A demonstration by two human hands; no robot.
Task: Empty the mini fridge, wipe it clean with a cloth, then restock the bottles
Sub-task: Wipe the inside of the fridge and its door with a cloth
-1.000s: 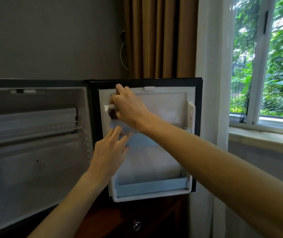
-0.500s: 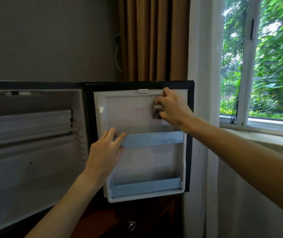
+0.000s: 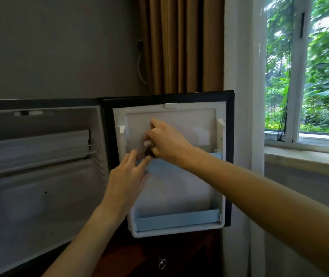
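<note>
The black mini fridge with a white plastic lining (image 3: 40,176) stands open, its cavity on the left of the scene, with a thin wire shelf (image 3: 38,160) crossing the upper part. No bottles show in the cavity or in the door.

The black-framed fridge door with a white inner panel (image 3: 179,120) is swung open to the right and faces the camera. It carries two pale blue plastic rails: an upper rail (image 3: 217,156), largely covered by the hands, and a lower rail (image 3: 177,220) near the door's bottom edge.

The right hand (image 3: 167,142) reaches in from the right and is pressed against the upper middle of the door panel. Its fingers are curled round a small bunched cloth, pale with a darker brownish part (image 3: 147,147), which peeks out at the left of the fist. The cloth is blurred, so its exact colour is hard to tell.

The left hand (image 3: 125,178) comes up from below. Its fingers are straight and spread, and the fingertips rest on the left end of the upper blue rail, just below the cloth, holding nothing.

Behind the fridge hang brown pleated curtains (image 3: 179,45) and a white sheer curtain (image 3: 239,76). To the far right is a white-framed window (image 3: 299,76) with green foliage outside. Below the door is a dark wooden cabinet with a round metal pull (image 3: 162,263).
</note>
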